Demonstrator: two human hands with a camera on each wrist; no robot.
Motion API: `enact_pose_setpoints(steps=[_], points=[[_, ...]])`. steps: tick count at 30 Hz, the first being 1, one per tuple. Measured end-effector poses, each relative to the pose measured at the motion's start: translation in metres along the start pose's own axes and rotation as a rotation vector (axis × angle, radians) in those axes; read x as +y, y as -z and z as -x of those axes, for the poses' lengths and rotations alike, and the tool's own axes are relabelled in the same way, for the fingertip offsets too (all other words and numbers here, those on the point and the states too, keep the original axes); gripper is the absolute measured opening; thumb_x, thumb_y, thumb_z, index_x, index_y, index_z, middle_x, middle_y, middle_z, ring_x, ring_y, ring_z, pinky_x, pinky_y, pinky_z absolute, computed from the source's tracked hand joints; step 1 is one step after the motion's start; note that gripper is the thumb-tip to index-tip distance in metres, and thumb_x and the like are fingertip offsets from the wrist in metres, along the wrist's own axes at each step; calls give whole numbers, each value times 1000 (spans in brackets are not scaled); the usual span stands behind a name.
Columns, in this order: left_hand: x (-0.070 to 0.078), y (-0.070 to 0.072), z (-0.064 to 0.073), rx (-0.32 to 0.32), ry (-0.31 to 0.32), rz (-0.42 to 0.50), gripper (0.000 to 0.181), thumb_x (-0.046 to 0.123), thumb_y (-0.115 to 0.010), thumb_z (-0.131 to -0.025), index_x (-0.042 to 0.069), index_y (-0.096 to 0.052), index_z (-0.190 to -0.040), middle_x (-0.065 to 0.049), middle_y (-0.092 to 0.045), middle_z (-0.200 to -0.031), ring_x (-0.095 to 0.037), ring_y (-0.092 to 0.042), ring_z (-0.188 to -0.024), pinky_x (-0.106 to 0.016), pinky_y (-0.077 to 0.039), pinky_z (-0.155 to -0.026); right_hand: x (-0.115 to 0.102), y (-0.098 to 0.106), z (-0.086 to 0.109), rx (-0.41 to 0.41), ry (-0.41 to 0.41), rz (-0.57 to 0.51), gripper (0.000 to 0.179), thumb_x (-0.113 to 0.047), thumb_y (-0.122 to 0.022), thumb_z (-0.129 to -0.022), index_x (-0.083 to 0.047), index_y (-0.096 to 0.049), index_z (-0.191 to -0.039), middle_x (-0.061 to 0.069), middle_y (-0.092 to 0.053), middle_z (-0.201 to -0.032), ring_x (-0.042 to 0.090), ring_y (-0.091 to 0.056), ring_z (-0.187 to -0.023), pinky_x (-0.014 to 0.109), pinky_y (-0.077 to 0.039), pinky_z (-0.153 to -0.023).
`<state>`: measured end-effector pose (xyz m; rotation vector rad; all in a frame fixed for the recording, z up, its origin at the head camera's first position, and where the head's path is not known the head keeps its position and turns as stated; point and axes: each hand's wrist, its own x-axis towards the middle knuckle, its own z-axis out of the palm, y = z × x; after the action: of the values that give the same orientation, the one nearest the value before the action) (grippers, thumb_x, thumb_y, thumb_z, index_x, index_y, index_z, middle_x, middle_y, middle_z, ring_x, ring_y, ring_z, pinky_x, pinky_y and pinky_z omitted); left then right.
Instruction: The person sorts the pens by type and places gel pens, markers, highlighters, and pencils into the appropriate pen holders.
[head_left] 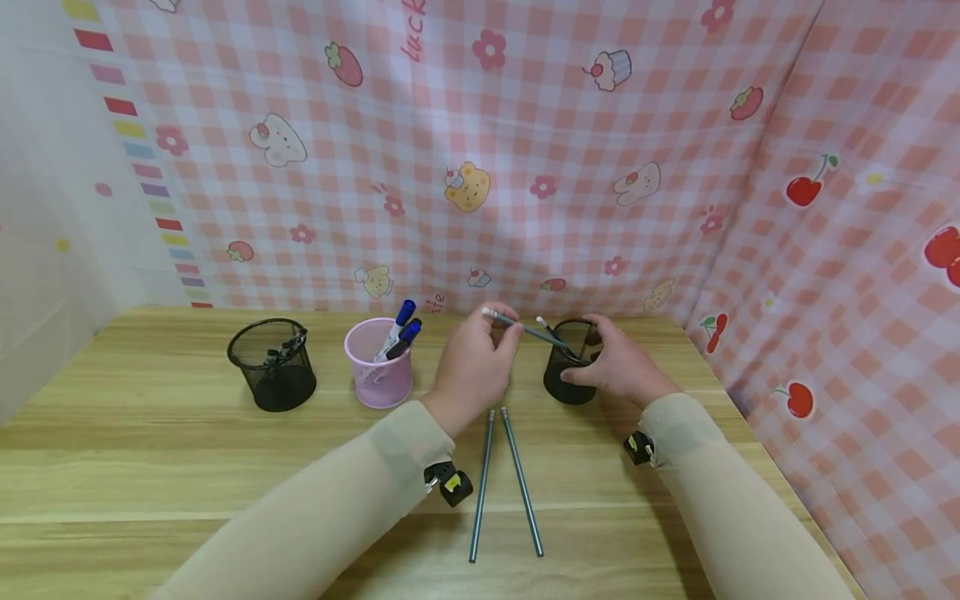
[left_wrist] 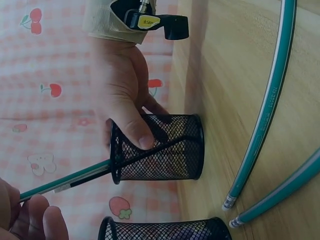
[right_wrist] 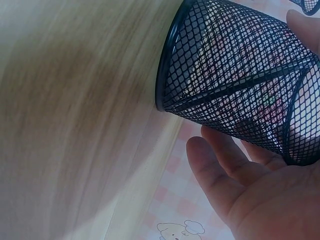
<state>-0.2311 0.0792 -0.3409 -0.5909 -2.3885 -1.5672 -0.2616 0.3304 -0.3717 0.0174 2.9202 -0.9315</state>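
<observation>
In the head view my left hand pinches a green pencil near its white eraser end. The pencil slants down to the right, its lower part inside a black mesh pen holder. Around that holder's side is my right hand, thumb in front and fingers behind. The left wrist view shows the thumb on the mesh. A dark pencil with a pale end also leans in this holder. Two more green pencils, one left and one right, lie on the table before the hands.
A pink pen holder with several blue-capped markers stands left of my left hand. Farther left is another black mesh holder containing small dark items. A checked cloth hangs behind the wooden table and along its right side.
</observation>
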Motion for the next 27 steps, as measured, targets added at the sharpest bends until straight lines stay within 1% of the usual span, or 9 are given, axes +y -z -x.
enact_pose_setpoints(steps=[10,13,18,20,23,27], points=[[0,-5,-4,-51,63,-51,23,29,-53,-111,12,-64,-122,-3,-72,-107,-17,-63,-93,-34,-55,-82,1,-1,-1,1,8,-5,109,-39,-89,-83,-15,-23,-166,25,-47,-156,48,-50,-139,65,-44,-111],[0,-7,-5,-65,80,-75,24,29,-51,-112,12,-64,-123,-4,-71,-104,-17,-62,-88,-33,-54,-79,1,-1,-1,2,7,-3,109,-39,-88,-83,-15,-22,-166,25,-46,-156,48,-50,-139,66,-44,-111],[1,-10,-6,-87,92,-92,25,28,-50,-113,10,-64,-125,-3,-66,-90,-15,-56,-70,-31,-51,-67,0,-1,-1,-2,2,1,109,-40,-88,-83,-15,-22,-166,25,-45,-157,48,-49,-139,66,-44,-111],[1,-12,-6,-88,87,-101,25,27,-50,-113,10,-64,-125,-3,-64,-87,-15,-54,-66,-30,-48,-63,0,-1,-1,-7,-2,-1,109,-40,-88,-84,-15,-21,-166,25,-45,-158,49,-49,-139,66,-44,-111],[1,-14,-7,-93,76,-113,26,26,-49,-113,9,-64,-126,-3,-65,-88,-14,-53,-65,-29,-46,-62,0,-1,0,-15,-9,-9,110,-39,-88,-84,-16,-20,-167,26,-43,-159,49,-48,-140,66,-44,-111],[1,-17,-9,-117,82,-134,27,27,-47,-114,10,-63,-126,-2,-71,-99,-14,-55,-66,-28,-47,-62,-1,0,0,-19,-15,-20,110,-39,-88,-84,-16,-19,-167,26,-42,-159,49,-48,-140,67,-44,-111]])
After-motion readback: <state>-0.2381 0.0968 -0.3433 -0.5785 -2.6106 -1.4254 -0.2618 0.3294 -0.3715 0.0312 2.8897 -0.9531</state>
